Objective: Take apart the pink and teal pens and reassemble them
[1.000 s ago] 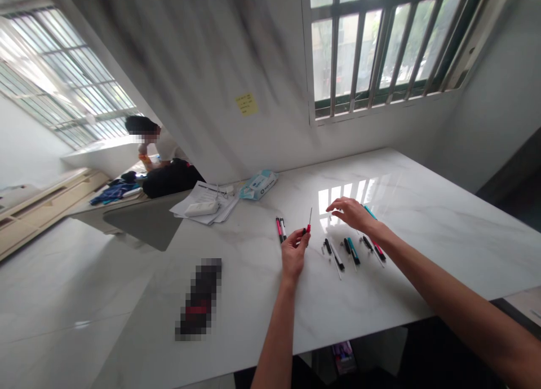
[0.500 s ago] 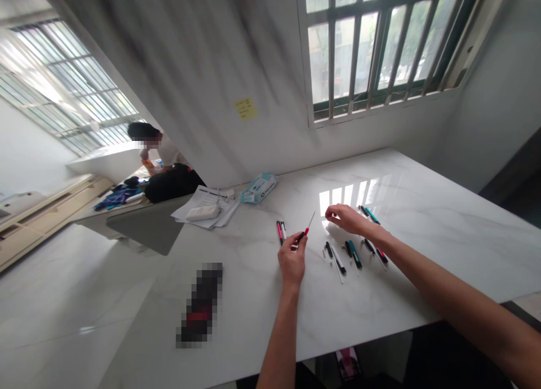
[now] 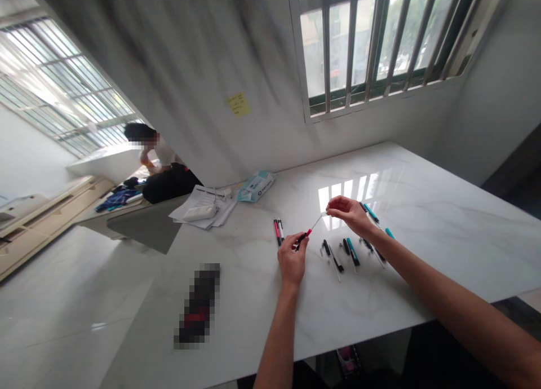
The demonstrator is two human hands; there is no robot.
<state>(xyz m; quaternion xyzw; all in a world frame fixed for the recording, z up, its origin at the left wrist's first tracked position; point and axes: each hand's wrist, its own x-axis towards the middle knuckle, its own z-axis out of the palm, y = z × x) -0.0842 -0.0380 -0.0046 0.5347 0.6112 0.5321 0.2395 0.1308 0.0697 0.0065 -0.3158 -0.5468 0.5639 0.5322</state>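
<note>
My left hand (image 3: 292,256) is closed around a red-and-black pen barrel (image 3: 302,238), a thin refill (image 3: 316,221) sticking out of its upper end. At the tip of that refill, my right hand (image 3: 340,210) has its thumb and fingers pinched together; whether a spring is also between them is too small to tell. Just beyond the left hand lie a red pen (image 3: 277,231) and a white pen (image 3: 281,229). Below the right hand are pens in parts: a white barrel (image 3: 337,259), a teal barrel (image 3: 352,251), black pieces, thin refills and tiny bits.
A teal pen (image 3: 371,212) lies beyond my right forearm. Farther left are a wipes packet (image 3: 256,187) and papers (image 3: 203,200) with a white object on top. A blurred dark item (image 3: 198,304) rests on the near-left tabletop. Another person (image 3: 158,152) sits in the background.
My right hand has come to the tip of the refill, from which it was apart before. My left hand still holds the pen barrel in nearly the same place.
</note>
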